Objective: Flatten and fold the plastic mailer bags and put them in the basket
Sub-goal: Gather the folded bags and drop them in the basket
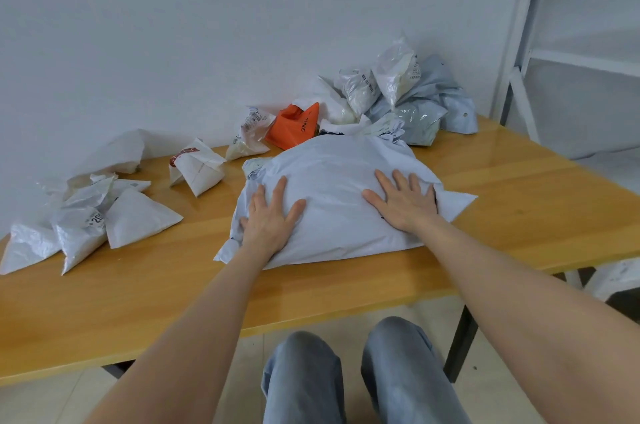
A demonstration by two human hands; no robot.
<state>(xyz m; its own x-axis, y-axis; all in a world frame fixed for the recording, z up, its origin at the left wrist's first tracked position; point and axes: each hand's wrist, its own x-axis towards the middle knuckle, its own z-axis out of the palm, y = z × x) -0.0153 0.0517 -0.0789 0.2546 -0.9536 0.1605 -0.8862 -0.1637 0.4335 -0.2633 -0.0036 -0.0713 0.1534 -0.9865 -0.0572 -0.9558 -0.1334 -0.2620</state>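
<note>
A large pale mailer bag (332,164) lies in the middle of the frame on the wooden tabletop (519,205), its near edge close to the front edge of the tabletop. Both hands press down on it. The left hand (272,215) lies palm down on the bag's left part, its fingers (278,189) straight and spread, gripping nothing. The right hand (403,200) lies palm down on the right part, its fingers (401,181) likewise straight and fanned out, flat on the plastic. The bag looks puffed and wrinkled between the two hands, and one pointed corner sticks out to the right past the right hand.

At the left of the frame a cluster of white bags folded into triangles (138,215) rests on the tabletop, with a crumpled white bag (117,150) behind them against the wall. A white bag with red print (197,167) sits left of centre. Behind the large bag lies an orange mailer bag (294,127), and in the upper right a heap of crumpled white and grey bags (408,94) is piled against the wall. A white metal rack (540,25) stands at the right edge. Knees in blue jeans (398,371) show at the bottom, below the tabletop's front edge.
</note>
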